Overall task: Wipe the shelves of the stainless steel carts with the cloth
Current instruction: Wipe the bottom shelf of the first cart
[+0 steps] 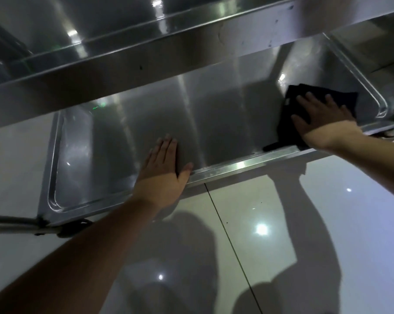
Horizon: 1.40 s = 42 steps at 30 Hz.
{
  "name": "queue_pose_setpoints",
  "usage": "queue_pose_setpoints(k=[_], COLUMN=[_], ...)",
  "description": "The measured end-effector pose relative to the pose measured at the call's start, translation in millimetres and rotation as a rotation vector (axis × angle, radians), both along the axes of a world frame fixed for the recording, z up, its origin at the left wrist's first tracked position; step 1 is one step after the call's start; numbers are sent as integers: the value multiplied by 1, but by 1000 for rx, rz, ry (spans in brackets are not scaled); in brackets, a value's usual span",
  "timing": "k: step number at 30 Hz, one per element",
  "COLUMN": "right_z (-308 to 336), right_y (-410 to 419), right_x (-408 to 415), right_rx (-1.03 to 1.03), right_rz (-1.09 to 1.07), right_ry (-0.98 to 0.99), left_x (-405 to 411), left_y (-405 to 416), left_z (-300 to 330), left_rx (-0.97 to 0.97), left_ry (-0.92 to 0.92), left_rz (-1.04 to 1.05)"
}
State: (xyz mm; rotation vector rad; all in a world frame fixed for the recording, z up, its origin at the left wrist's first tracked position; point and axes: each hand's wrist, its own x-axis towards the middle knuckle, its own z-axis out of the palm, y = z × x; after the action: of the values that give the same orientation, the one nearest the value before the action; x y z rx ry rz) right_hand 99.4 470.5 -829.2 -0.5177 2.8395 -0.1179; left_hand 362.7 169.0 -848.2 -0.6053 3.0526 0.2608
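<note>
A stainless steel cart fills the view, its lower shelf (214,114) below me and an upper shelf (123,64) overhanging it. A black cloth (288,123) lies flat at the right end of the lower shelf. My right hand (322,118) presses on the cloth with fingers spread and straight. My left hand (164,166) rests flat on the lower shelf near its front rim, fingers together, thumb lying along the rim, holding nothing.
The lower shelf has a raised rim (236,166) all around with rounded corners. Glossy white floor tiles (282,234) lie in front of the cart. A cart leg and caster fitting (62,227) show at the front left corner.
</note>
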Motion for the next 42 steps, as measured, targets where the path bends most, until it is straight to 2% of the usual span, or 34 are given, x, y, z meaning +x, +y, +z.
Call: queue_pose_setpoints(k=[2,7,9,11,13,16,22,25,27,30,37,39,42], right_z=[1,-4,-6,-6,-7,-6,0,-3,-4,-4,-7,-9,-9], right_y=[-30,-126,-152,-161,-155,-133,-18,-6,-22,-71,-223,-232,-217], right_x=[21,84,95,94,83,44,-64,-74,-66,-46,60,67,49], right_rx=[-16,-55,-68,-74,-83,-105,-144,-153,-166,-151,-135,-145,-150], right_rz=[165,664,774,792,732,519,-142,-270,-271,-63,652,730,663], right_ry=[17,-15,-22,-21,0,11,56,56,58,48,5,-33,-22], left_x=[-2,-2,-3,-5,-5,-2,-3,-1,-1,-1,0,1,2], left_y=[5,11,12,11,10,9,10,10,8,6,6,5,6], left_z=[-2,-1,1,2,3,3,1,1,0,-1,-1,-2,-1], left_rx=[-25,-77,-63,-58,-53,-45,-44,-39,-35,-13,-15,-19,-3], left_ry=[20,-64,-86,-104,-110,-96,-82,-68,-63,-70,-57,-65,-42], left_rz=[33,131,148,148,138,129,124,109,103,98,100,102,102])
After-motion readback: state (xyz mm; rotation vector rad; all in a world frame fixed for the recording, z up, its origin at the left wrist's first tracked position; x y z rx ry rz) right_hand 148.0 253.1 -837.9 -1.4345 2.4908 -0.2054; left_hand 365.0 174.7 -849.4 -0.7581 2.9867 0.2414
